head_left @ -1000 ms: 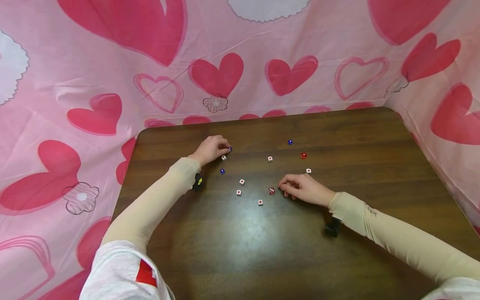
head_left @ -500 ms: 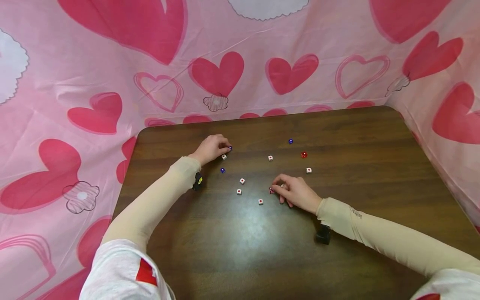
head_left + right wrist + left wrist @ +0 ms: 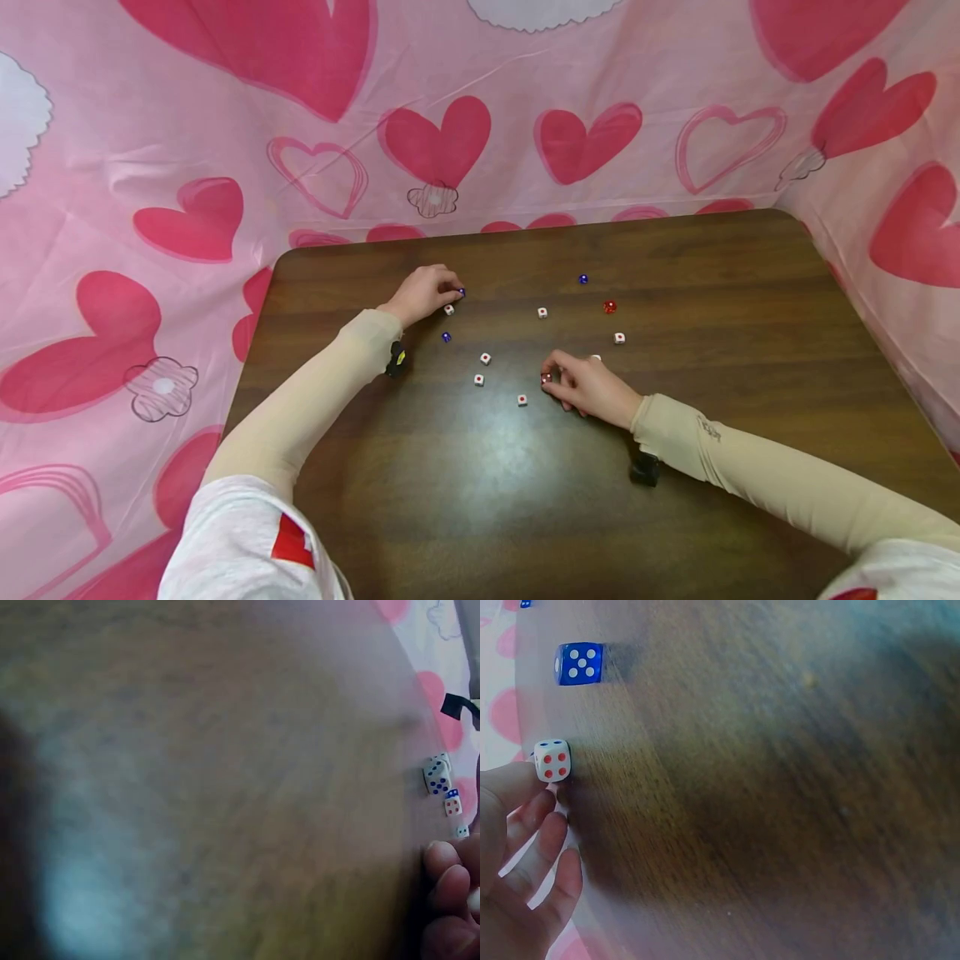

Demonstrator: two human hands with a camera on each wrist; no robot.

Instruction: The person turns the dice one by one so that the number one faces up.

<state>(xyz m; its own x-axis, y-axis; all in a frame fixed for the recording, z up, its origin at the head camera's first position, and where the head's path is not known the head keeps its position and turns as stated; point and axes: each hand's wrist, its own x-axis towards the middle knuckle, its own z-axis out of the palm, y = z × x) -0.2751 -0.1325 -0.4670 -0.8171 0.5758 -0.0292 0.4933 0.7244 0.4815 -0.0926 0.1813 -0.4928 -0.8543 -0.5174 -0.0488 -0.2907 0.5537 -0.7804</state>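
Note:
On the dark wooden table, my left hand (image 3: 423,296) holds a small blue die (image 3: 462,292) at the tips of its thumb and index finger. A white die (image 3: 449,309) sits right by the thumb, and in the left wrist view this white die (image 3: 553,761) mostly hides the held one. Nearer to me lies another blue die (image 3: 446,337). My right hand (image 3: 592,385) pinches a dark red die (image 3: 546,378) between thumb and index finger. Behind its knuckles, a white die (image 3: 596,357) is partly covered. That red die is out of sight in the right wrist view.
Between the hands lie white dice, one (image 3: 485,358) in the middle and one (image 3: 522,400) nearer me. Farther back are a white die (image 3: 542,312), a blue die (image 3: 583,279) and a bright red die (image 3: 610,307). A heart-patterned pink cloth (image 3: 330,200) hangs around the table.
My right hand has moved left and taken the dark red die between thumb and index finger. A white die now shows behind that hand. The left hand stays with its blue die.

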